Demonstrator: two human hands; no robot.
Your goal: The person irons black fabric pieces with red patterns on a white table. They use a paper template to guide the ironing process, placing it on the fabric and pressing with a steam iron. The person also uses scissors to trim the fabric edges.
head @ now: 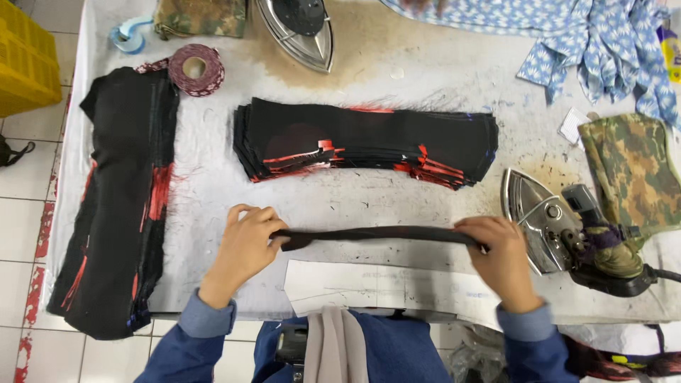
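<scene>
At strip (376, 233) ends, both grips pinching

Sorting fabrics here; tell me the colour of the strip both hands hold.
Black strip, seen best in the head view.

Clad in dark blue sleeves (170, 354) with lighter blue cuffs (207, 317); beige cloth (340, 347) hanging at lower centre.
</scene>
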